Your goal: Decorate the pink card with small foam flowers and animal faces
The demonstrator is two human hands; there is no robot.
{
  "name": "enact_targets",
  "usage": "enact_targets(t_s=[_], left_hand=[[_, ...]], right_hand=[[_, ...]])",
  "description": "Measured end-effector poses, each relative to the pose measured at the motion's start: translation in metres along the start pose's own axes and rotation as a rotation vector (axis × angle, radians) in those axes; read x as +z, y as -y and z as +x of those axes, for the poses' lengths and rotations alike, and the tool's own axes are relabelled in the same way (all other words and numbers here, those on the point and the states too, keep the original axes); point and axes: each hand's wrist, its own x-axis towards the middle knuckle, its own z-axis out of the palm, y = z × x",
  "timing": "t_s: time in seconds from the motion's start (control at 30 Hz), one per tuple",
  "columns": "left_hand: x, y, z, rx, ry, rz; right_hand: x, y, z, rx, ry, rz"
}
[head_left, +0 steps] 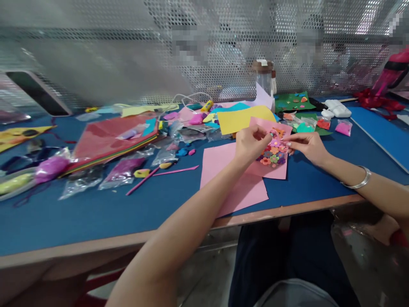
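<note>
Several small colourful flower pieces (274,155) lie close together over an upper pink sheet (281,172). This sheet overlaps a larger pink sheet (220,164) at the table's front edge. My left hand (251,145) is closed in a pinch above the left side of the flowers, thumb and forefinger near an orange piece (278,133). From the right, my right hand (308,147) pinches at the right edge of the flower cluster, its fingertips close to the left ones. What either pinch holds is too small to make out. A silver bangle (359,178) circles my right wrist.
Left of the pink sheets are pink strips (175,170), clay bags (123,170) and a stack of coloured sheets (111,140). Behind my hands are a yellow sheet (244,119), a lidded bottle (263,76) and a white earbud case (338,108). A perforated metal screen (128,55) stands behind.
</note>
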Motion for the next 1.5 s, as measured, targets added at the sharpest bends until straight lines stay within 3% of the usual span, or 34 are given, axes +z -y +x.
enact_targets(t_s=[0.07,0.13,0.2,0.27,0.5,0.67,0.77,0.97,1.23,1.5], left_hand=[[0.002,-0.005,-0.006,0.154,-0.02,0.042],[0.004,-0.008,-0.011,0.339,0.034,0.084],[0.006,-0.009,-0.015,0.486,0.126,0.129],[0.007,-0.008,-0.017,0.534,0.18,0.14],[0.003,-0.005,-0.01,0.312,0.073,0.024],[0.004,-0.003,-0.007,0.241,0.287,-0.157],[0.005,-0.003,-0.005,0.171,0.33,-0.22],[0.002,0.0,0.0,0.075,0.262,-0.31],[-0.001,0.002,0.001,-0.057,0.092,-0.447],[0.01,-0.002,-0.007,0.011,0.265,-0.394]], right_hand=[[0.001,-0.002,0.001,0.096,0.046,0.107],[0.0,-0.003,0.002,0.155,0.075,0.24],[-0.001,-0.003,0.003,0.154,0.062,0.317],[-0.003,-0.003,0.005,0.117,0.02,0.316],[-0.007,-0.005,0.005,0.029,0.109,0.212],[-0.007,-0.007,0.006,-0.041,0.149,0.12],[-0.007,-0.007,0.007,-0.045,0.114,0.057],[-0.008,-0.005,0.009,-0.068,-0.019,0.018],[-0.01,-0.003,0.009,0.019,-0.017,0.168],[-0.002,-0.006,0.005,0.173,0.052,0.348]])
